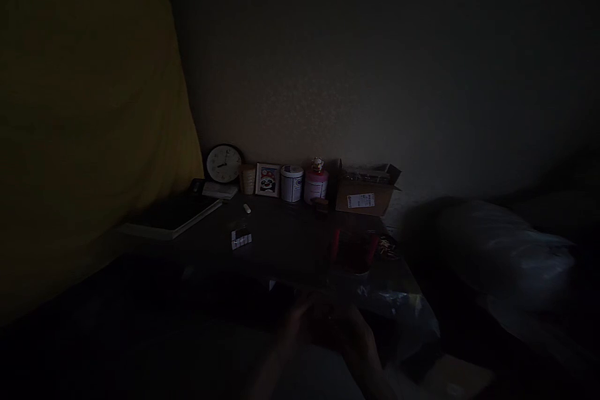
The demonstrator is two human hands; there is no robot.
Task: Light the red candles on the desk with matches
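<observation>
The scene is very dark. My left hand and my right hand are close together in front of the table's near edge. Their fingers blur into shadow, and whatever lies between them, if anything, cannot be made out. Just beyond the right hand, a dark container with red sides stands on the table. A small heap of thin mixed-colour pieces lies beside it. To the left is a small white-and-dark box, with a small white object behind it.
Along the wall stand a round clock, a framed panda picture, a white tin, a pink tin and an open cardboard box. A yellow cloth hangs left. Clear plastic covers the table's right corner; a pale bag sits beyond.
</observation>
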